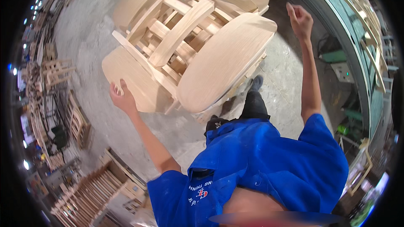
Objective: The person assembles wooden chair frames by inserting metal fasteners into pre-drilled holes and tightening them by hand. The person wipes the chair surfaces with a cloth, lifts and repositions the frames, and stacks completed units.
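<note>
A stack of pale, unpainted wooden chair frames with broad curved panels stands on the floor in front of me. My left hand is over the near left panel, its thumb and fingers apart and nothing held in it. Whether it touches the wood I cannot tell. Off to the right of the stack, my right hand is raised with its fingers curled in and nothing visible in them. Closest to me on the stack is a large rounded panel, which neither hand touches.
On my right runs a long green-topped bench or machine bearing thin wooden strips. A grey control box sits below its edge. Slatted wooden parts stand at lower left, with more chair frames beyond on the concrete floor.
</note>
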### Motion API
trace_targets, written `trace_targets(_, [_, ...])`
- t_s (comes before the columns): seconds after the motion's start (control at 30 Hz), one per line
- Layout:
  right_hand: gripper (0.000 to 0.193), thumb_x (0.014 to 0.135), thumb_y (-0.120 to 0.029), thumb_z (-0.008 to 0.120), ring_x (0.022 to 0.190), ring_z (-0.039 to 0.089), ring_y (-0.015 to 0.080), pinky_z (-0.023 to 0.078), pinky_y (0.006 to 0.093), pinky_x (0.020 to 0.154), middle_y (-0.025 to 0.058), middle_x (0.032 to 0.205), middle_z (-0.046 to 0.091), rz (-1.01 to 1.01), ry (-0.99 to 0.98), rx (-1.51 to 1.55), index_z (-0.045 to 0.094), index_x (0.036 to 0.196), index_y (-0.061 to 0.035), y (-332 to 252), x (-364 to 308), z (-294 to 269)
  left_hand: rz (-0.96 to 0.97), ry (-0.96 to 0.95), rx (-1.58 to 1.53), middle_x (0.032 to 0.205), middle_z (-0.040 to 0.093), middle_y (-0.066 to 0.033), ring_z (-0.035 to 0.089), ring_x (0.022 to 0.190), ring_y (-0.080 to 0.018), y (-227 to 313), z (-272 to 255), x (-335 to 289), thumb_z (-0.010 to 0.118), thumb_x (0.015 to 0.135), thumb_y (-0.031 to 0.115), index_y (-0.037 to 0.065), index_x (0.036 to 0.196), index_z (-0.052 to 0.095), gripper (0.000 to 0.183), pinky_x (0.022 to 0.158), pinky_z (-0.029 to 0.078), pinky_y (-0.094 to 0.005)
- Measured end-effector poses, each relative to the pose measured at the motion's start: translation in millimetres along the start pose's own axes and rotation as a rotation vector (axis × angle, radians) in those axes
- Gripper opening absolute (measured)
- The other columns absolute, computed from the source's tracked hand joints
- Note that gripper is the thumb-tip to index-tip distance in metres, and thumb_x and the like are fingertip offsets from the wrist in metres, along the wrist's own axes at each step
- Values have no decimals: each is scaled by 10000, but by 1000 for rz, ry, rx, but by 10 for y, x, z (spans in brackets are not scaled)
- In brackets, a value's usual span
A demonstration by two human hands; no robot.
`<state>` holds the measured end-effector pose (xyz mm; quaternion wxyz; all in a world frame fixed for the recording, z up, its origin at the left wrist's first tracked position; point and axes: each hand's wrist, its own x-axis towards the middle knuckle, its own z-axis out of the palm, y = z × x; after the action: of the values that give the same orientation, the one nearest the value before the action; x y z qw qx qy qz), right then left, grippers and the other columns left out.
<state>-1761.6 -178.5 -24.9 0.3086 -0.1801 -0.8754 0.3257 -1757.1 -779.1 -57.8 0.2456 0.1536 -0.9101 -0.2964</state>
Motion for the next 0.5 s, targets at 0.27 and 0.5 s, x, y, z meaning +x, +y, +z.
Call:
trace_targets(0.27, [669, 747, -584, 672, 856, 644, 300, 497, 362, 761, 204, 892, 660, -172, -68, -77, 635, 1012, 29, 800, 2253, 1589, 56, -836, -232, 895, 636, -109, 598, 795, -167, 2382, 1110, -463, 597, 877, 185, -22, 1060, 587, 276, 730, 483, -305])
trace_targets(0.5, [584, 825, -455, 653, 443, 347, 98, 341, 355, 430, 69, 434, 372, 13, -594, 264, 529, 543, 41, 1040, 2497, 1930, -200, -1047, 306, 455, 368, -204, 429, 430, -252, 2598, 1837, -735, 458, 880, 594, -119, 558, 474, 783, 483, 355, -437])
